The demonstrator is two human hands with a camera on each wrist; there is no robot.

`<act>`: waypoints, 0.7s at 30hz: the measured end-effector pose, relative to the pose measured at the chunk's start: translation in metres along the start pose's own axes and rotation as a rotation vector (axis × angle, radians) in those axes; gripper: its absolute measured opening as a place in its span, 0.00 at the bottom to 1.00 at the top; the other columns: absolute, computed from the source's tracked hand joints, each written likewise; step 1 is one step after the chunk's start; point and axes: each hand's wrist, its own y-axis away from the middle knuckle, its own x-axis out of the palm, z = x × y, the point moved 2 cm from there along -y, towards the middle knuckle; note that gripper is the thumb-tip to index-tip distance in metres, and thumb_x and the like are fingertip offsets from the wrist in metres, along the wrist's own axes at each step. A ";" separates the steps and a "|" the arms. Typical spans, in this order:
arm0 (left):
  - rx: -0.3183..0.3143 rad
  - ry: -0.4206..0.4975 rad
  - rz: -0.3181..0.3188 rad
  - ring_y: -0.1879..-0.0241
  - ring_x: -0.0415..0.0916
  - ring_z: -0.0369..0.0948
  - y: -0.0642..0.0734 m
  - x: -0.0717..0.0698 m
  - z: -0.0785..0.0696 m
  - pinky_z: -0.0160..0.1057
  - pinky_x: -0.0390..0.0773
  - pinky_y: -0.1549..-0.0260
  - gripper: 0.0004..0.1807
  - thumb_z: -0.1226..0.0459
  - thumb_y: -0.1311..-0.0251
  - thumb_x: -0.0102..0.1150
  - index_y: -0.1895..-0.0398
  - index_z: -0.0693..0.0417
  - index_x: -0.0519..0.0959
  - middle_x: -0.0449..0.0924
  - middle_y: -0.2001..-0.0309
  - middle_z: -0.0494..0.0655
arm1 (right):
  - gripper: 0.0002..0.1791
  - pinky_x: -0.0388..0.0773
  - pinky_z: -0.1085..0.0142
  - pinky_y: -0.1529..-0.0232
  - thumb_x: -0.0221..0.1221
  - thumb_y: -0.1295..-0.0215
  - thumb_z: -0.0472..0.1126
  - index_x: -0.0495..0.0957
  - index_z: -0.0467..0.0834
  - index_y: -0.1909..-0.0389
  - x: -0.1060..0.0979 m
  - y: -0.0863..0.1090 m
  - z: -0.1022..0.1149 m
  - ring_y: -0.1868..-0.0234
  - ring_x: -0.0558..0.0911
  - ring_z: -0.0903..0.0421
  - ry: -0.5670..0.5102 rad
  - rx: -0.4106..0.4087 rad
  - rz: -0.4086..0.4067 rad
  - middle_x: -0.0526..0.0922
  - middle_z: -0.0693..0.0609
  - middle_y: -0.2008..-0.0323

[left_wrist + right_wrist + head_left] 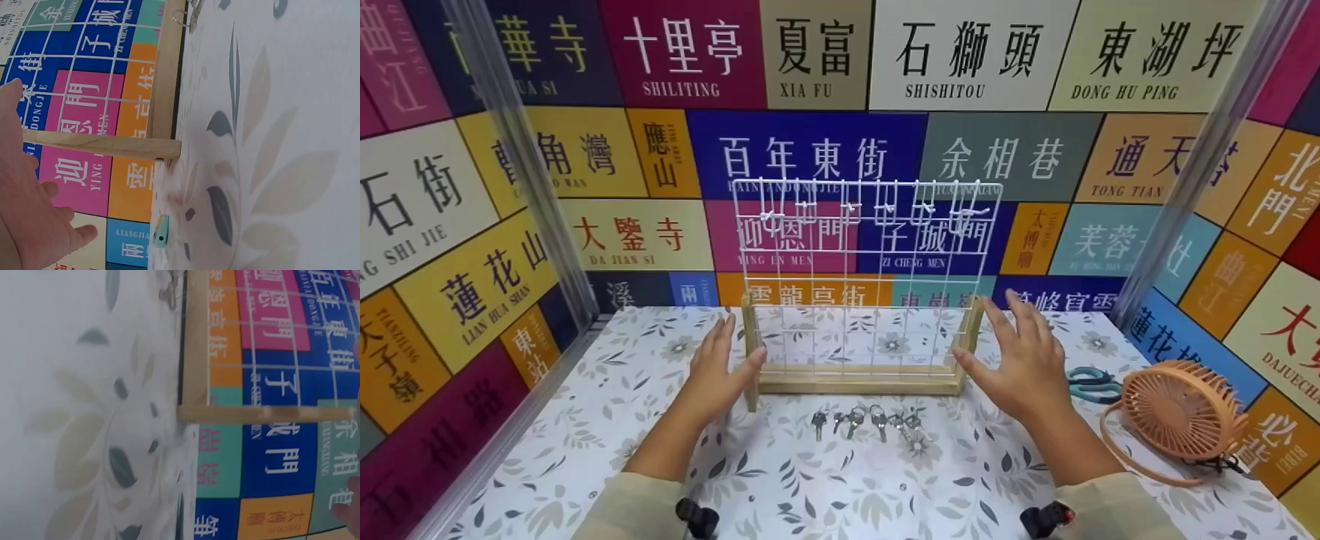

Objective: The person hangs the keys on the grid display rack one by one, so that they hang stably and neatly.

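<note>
A white wire grid (866, 182) stands upright in a wooden frame (859, 385) on the table, with several white hooks (885, 210) hanging along its top. My left hand (718, 379) is at the frame's left post, its thumb overlapping the post in the head view and its fingers spread loosely. On the other side, my right hand (1024, 367) is held likewise at the right post (270, 413), thumb tip right at it. Neither hand's fingers curl round anything. Several metal keys (879, 422) on rings lie in a row in front of the frame.
An orange fan (1185, 412) stands at the right, with a teal-handled cutting tool (1086, 390) beside it. Walls with coloured sign panels enclose the back and sides. A floral cloth (712, 480) covers the table. A small teal object (161, 232) lies left of the frame.
</note>
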 end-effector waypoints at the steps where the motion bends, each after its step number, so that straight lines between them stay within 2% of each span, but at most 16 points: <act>1: -0.007 0.042 0.010 0.12 0.36 0.63 0.000 0.001 0.000 0.76 0.44 0.20 0.55 0.24 0.30 0.45 0.10 0.33 0.37 0.34 0.10 0.52 | 0.52 0.52 0.21 0.25 0.54 0.32 0.81 0.49 0.67 0.13 -0.002 0.001 0.004 0.14 0.49 0.34 -0.011 -0.010 -0.014 0.46 0.48 0.11; 4: -0.058 0.172 0.058 0.13 0.38 0.64 0.001 0.004 0.000 0.75 0.43 0.20 0.56 0.22 0.32 0.43 0.11 0.31 0.37 0.34 0.10 0.53 | 0.49 0.52 0.22 0.24 0.55 0.30 0.77 0.51 0.67 0.14 -0.007 0.004 0.018 0.15 0.51 0.34 -0.042 -0.048 -0.046 0.49 0.48 0.12; 8: -0.125 0.334 0.104 0.12 0.38 0.61 0.000 0.009 -0.002 0.73 0.41 0.18 0.57 0.20 0.35 0.42 0.11 0.31 0.38 0.36 0.10 0.49 | 0.46 0.55 0.24 0.23 0.58 0.29 0.73 0.56 0.66 0.15 -0.010 0.005 0.037 0.16 0.56 0.35 -0.109 -0.098 -0.079 0.55 0.48 0.14; 11: -0.154 0.454 0.109 0.12 0.41 0.57 -0.003 0.013 -0.004 0.69 0.42 0.16 0.54 0.25 0.29 0.44 0.10 0.34 0.40 0.38 0.10 0.46 | 0.43 0.59 0.26 0.24 0.60 0.29 0.72 0.60 0.65 0.17 -0.010 0.005 0.051 0.17 0.60 0.37 -0.176 -0.113 -0.084 0.61 0.48 0.16; 15: -0.204 0.636 0.116 0.12 0.44 0.57 -0.007 0.021 -0.006 0.69 0.47 0.16 0.49 0.30 0.24 0.44 0.10 0.37 0.41 0.43 0.11 0.50 | 0.42 0.60 0.28 0.22 0.60 0.29 0.72 0.63 0.63 0.18 -0.007 0.002 0.068 0.16 0.61 0.38 -0.235 -0.114 -0.063 0.65 0.50 0.19; 18: -0.242 0.714 0.119 0.13 0.44 0.58 -0.007 0.027 -0.005 0.69 0.50 0.17 0.49 0.30 0.24 0.43 0.10 0.37 0.42 0.46 0.12 0.53 | 0.42 0.60 0.29 0.21 0.59 0.29 0.73 0.64 0.63 0.19 -0.004 0.000 0.081 0.17 0.62 0.39 -0.262 -0.116 -0.036 0.67 0.52 0.20; 21: -0.250 0.736 0.124 0.13 0.45 0.58 -0.009 0.032 -0.003 0.67 0.49 0.16 0.50 0.30 0.24 0.43 0.10 0.39 0.41 0.46 0.12 0.56 | 0.41 0.64 0.29 0.23 0.58 0.29 0.74 0.64 0.66 0.19 -0.002 -0.003 0.091 0.18 0.65 0.41 -0.293 -0.113 -0.008 0.69 0.53 0.21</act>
